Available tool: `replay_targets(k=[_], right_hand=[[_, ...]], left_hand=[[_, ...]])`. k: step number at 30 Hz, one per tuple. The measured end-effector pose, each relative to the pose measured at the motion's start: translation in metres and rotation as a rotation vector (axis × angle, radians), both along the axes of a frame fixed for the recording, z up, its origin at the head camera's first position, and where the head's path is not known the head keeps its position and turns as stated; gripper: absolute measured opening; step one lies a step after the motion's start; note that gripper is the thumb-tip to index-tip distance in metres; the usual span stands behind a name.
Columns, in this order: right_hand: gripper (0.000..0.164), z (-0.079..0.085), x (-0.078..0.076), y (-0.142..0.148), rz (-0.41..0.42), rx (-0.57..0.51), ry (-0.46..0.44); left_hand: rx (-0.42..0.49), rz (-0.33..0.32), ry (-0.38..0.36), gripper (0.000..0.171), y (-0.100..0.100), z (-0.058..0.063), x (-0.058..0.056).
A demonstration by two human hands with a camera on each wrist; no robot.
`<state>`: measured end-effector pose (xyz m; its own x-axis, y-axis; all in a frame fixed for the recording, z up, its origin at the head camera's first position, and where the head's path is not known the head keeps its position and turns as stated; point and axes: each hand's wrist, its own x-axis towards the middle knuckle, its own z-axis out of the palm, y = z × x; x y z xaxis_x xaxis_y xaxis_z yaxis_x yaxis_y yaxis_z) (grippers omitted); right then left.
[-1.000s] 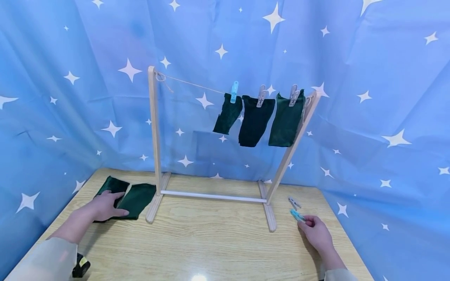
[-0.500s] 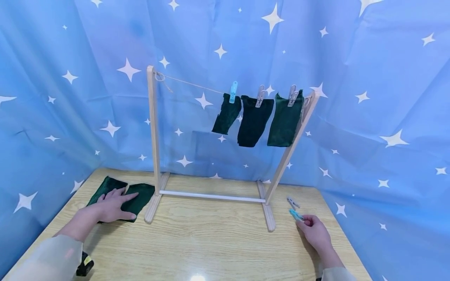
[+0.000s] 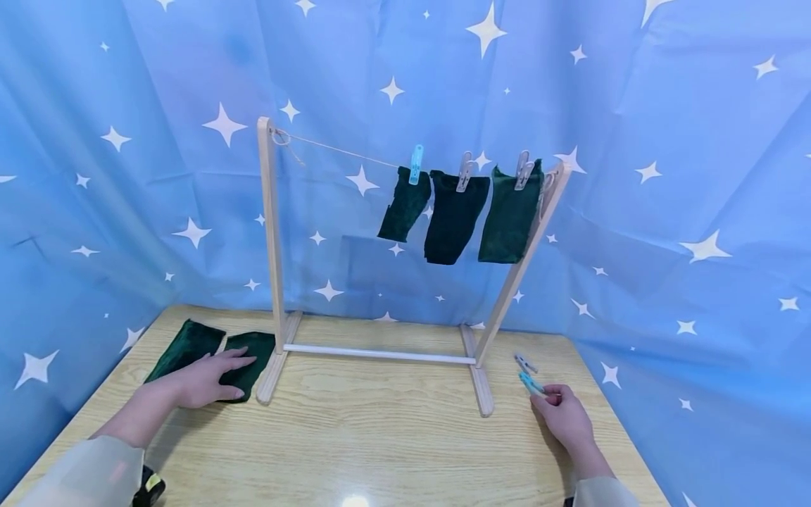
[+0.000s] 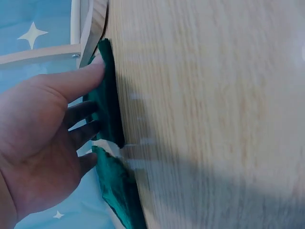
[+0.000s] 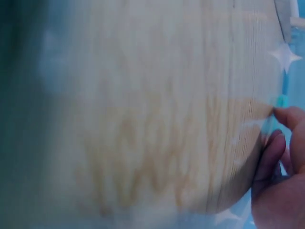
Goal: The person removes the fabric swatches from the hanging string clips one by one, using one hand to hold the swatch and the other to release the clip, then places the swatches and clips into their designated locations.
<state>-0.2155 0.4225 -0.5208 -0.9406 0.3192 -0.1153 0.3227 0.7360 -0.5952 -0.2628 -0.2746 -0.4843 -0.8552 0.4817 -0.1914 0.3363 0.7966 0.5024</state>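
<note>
My left hand point(image 3: 203, 382) lies over the right one of two dark green cloths on the table, its fingers spread and fairly straight. That right cloth point(image 3: 262, 345) is next to the rack's left foot; in the left wrist view my thumb touches the near cloth point(image 4: 112, 102). The other cloth point(image 3: 189, 343) lies further left, partly under my wrist. At the table's right side, my right hand point(image 3: 566, 417) pinches a light blue clothespin point(image 3: 529, 384) between thumb and fingers. Just behind it lies a grey clothespin point(image 3: 525, 363). The right wrist view is blurred.
A wooden rack point(image 3: 271, 232) with a string point(image 3: 342, 148) stands at the back. Three green cloths hang at its right half, under a blue clothespin point(image 3: 415, 165) and two grey ones. A small black and yellow object point(image 3: 150, 486) is by my left sleeve. A starry curtain surrounds the table.
My left hand has slid right from between the two table cloths onto the right one, and the left cloth shows more. My right hand stays at the blue clothespin. The head view has shifted slightly.
</note>
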Motion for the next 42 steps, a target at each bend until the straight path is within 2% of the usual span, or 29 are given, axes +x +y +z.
replay_targets(k=[8, 20, 32, 35, 38, 42], right_hand=[[0.06, -0.002, -0.002, 0.0, 0.004, 0.025, 0.006], [0.074, 0.003, -0.001, -0.001, 0.008, 0.012, -0.025], [0.073, 0.001, -0.007, -0.001, 0.011, 0.01, -0.021], [0.075, 0.002, -0.005, -0.001, 0.019, 0.005, -0.019], [0.077, 0.002, -0.003, 0.003, 0.029, -0.04, -0.017], [0.075, 0.005, 0.0, 0.008, 0.028, -0.197, -0.003]], left_hand=[[0.001, 0.02, -0.079, 0.084, -0.001, 0.003, -0.002], [0.023, 0.018, -0.108, 0.083, 0.0, 0.002, 0.0], [0.074, 0.022, -0.147, 0.088, -0.009, 0.001, 0.003], [0.118, 0.03, -0.145, 0.086, -0.011, 0.0, 0.005], [0.178, 0.054, -0.071, 0.077, -0.01, -0.002, 0.009], [0.244, 0.154, 0.125, 0.054, -0.006, -0.003, 0.017]])
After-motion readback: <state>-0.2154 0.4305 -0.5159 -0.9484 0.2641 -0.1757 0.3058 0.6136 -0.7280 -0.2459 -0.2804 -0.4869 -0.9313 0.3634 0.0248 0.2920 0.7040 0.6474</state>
